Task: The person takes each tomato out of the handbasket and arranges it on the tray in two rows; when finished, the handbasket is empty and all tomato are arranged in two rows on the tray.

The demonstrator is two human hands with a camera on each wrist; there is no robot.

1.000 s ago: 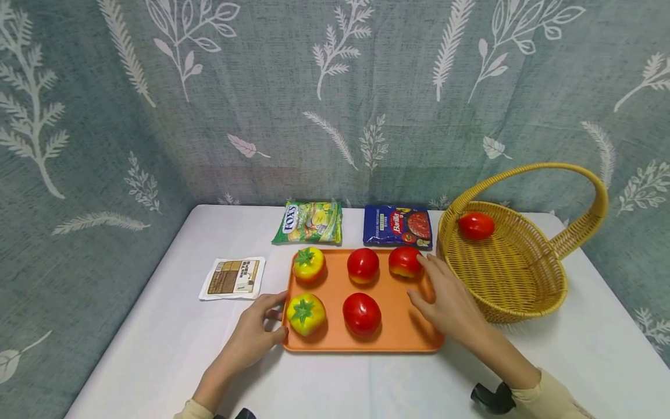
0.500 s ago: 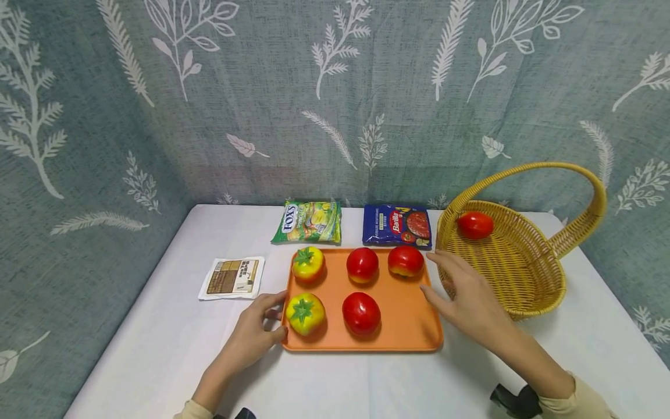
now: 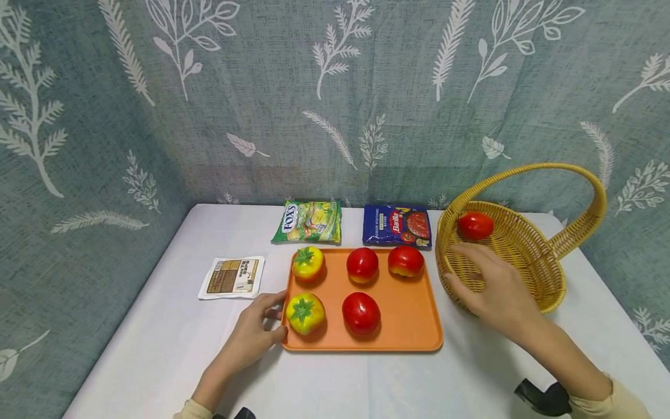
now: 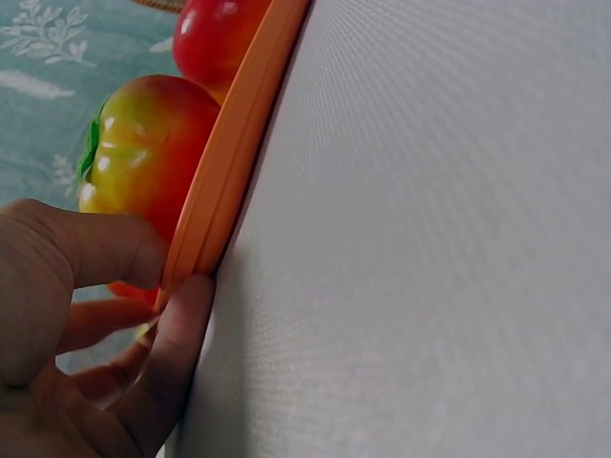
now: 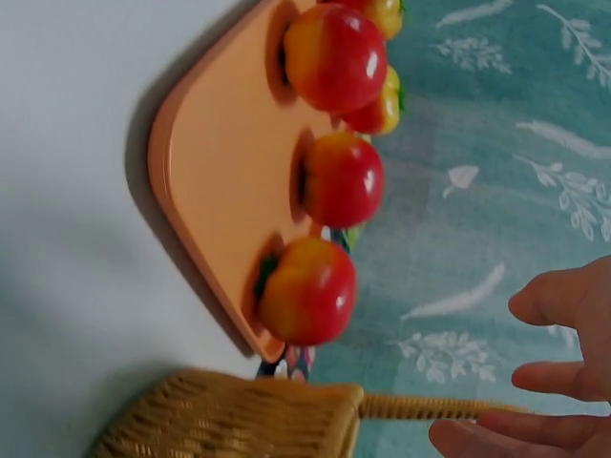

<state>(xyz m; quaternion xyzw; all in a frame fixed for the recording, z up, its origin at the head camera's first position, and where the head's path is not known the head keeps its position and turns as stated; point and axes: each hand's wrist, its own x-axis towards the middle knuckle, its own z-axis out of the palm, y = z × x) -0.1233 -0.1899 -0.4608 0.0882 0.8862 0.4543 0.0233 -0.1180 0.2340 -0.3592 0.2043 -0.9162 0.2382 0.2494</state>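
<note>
My left hand point(image 3: 252, 334) holds the left edge of an orange tray point(image 3: 403, 326); in the left wrist view its thumb and fingers pinch the rim point(image 4: 205, 215). On the tray lie several tomato-like fruits: two yellow-red ones with green tops, the nearer point(image 3: 306, 314) beside my left hand, and red ones, the front one point(image 3: 361, 314) in the middle. With fingers spread and nothing in it, my right hand point(image 3: 499, 294) hovers over the near left side of a wicker basket point(image 3: 523, 250). One red fruit point(image 3: 476, 225) lies inside that basket, at its far left.
Behind the tray lie a green FOX'S packet point(image 3: 309, 222) and a blue Barilla pouch point(image 3: 396, 226). A white-and-brown packet point(image 3: 235, 278) is left of the tray. The basket's tall handle point(image 3: 544, 167) arches over it. A patterned cloth point(image 3: 335, 105) hangs behind the white table.
My right hand has moved right, away from the far-right red fruit on the tray, to the basket. The left hand, tray and fruits stay where they were.
</note>
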